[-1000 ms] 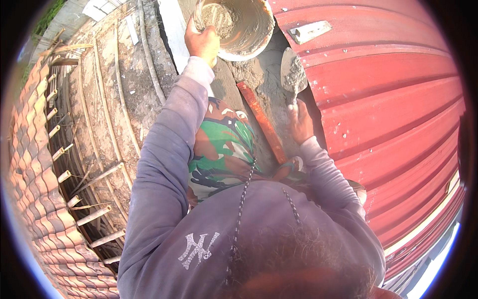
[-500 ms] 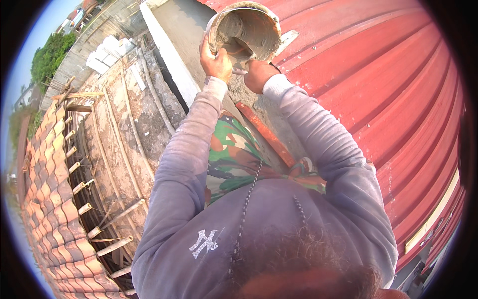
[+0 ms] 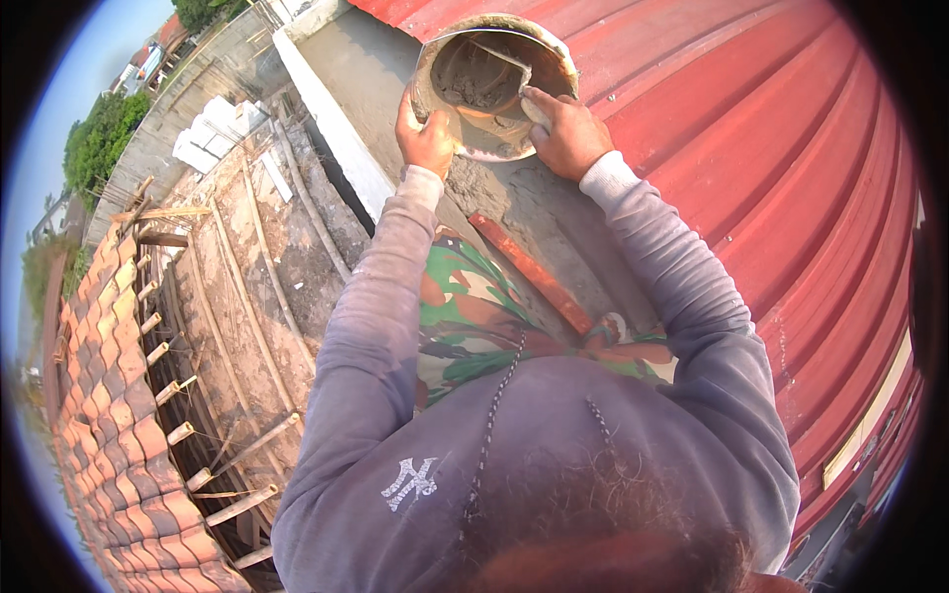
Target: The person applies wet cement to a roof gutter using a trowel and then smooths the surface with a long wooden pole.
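Note:
My left hand (image 3: 425, 133) grips the left side of a mortar bucket (image 3: 438, 71) at the top centre, its thumb near the rim. My right hand (image 3: 571, 133) is closed on the handle of a trowel (image 3: 537, 109), whose head is down in the bucket among wet grey mortar (image 3: 479, 89). Below the bucket is a strip of rough, wet mortar (image 3: 494, 188). An orange-red straight bar (image 3: 529, 272) lies along that strip, between my forearms and beside my camouflage-clad leg.
Red corrugated metal roofing (image 3: 751, 198) fills the right. A white ledge (image 3: 341, 143) runs left of the mortar strip. Further left are a weathered slab with poles (image 3: 267, 296), exposed battens, terracotta tiles (image 3: 109, 415) and stacked white blocks (image 3: 213, 133); trees and buildings show beyond.
My right hand and trowel have risen from the mortar strip into the bucket. Since half a second ago the bucket and both hands have shifted slightly right, the trowel hand higher on the rim side.

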Demonstrator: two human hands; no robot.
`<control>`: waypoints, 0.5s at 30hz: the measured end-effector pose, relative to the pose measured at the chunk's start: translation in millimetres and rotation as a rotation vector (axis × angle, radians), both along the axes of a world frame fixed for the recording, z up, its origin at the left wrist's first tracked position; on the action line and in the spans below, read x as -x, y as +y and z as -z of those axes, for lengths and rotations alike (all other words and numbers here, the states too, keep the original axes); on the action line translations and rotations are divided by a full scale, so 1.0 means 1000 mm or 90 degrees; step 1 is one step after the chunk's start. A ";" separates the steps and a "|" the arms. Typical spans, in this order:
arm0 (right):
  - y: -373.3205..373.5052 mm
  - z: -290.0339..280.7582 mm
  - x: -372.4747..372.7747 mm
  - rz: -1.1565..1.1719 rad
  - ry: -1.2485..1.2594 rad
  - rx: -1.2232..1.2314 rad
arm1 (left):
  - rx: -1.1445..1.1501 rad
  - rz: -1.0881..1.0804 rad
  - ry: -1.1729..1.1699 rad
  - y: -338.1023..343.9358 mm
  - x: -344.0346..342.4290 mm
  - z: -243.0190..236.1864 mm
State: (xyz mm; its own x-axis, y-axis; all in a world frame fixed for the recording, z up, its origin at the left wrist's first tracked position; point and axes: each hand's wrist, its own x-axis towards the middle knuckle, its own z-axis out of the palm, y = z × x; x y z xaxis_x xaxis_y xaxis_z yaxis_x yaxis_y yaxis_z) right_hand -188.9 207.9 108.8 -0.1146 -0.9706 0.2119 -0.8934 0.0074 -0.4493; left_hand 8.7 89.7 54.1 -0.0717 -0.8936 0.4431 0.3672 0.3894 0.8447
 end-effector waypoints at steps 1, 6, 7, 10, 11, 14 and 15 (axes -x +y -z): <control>-0.004 0.004 0.005 0.022 0.007 0.020 | -0.009 0.011 -0.016 0.002 0.004 -0.003; 0.007 0.034 0.010 -0.078 0.075 -0.085 | 0.039 0.009 0.032 -0.004 0.007 0.003; 0.007 0.039 0.011 -0.045 0.052 -0.040 | 0.048 0.016 0.026 -0.007 0.006 0.004; 0.003 0.026 0.006 0.075 -0.036 0.024 | 0.020 0.021 0.007 -0.004 0.008 0.006; 0.002 0.027 0.006 0.054 -0.045 0.024 | 0.050 0.013 0.014 -0.008 0.010 0.006; -0.002 0.054 0.009 -0.070 0.018 -0.052 | 0.044 0.011 0.010 -0.015 0.005 0.012; -0.004 0.055 0.010 -0.027 -0.086 -0.008 | 0.046 0.005 0.013 -0.016 0.006 0.013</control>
State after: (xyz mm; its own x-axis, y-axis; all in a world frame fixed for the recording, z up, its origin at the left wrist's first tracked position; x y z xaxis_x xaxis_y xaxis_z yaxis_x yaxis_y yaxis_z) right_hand -198.4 203.6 54.2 -0.0995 -0.9777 0.1849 -0.8245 -0.0230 -0.5654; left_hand 2.9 73.9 41.0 -0.0687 -0.8589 0.5074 0.3870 0.4458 0.8071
